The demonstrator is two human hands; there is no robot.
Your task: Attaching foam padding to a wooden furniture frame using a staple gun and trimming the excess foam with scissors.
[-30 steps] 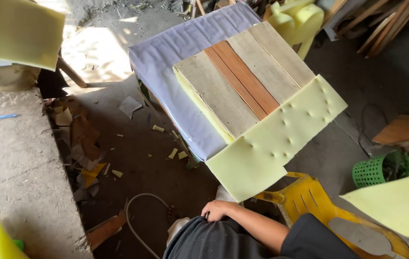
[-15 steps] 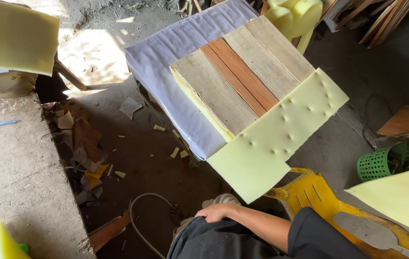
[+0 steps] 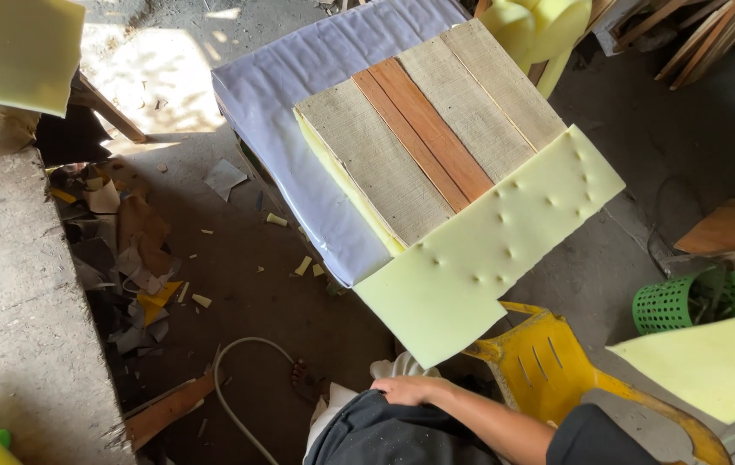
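Note:
My right hand (image 3: 411, 390) rests on dark cloth (image 3: 385, 430) over my knee, at the bottom of the view, holding nothing. My forearm runs to a dark sleeve at the lower right. My left hand is out of view. In front of me a wooden panel (image 3: 423, 146) of pale planks with two reddish ones lies on a pale yellow foam sheet (image 3: 479, 263). The foam sticks out toward me, with small dimples in it. Both lie on a lavender fabric sheet (image 3: 298, 95).
A yellow plastic chair (image 3: 557, 370) stands just right of my hand, with a green mesh basket (image 3: 686, 301) and another foam sheet (image 3: 712, 366) beyond. A grey hose (image 3: 238, 379) and foam scraps (image 3: 130, 250) lie on the dirt floor. A concrete ledge (image 3: 14, 301) runs along the left.
The view has drawn in and shifted toward the panel. My right hand has slid a little to the right on the dark cloth.

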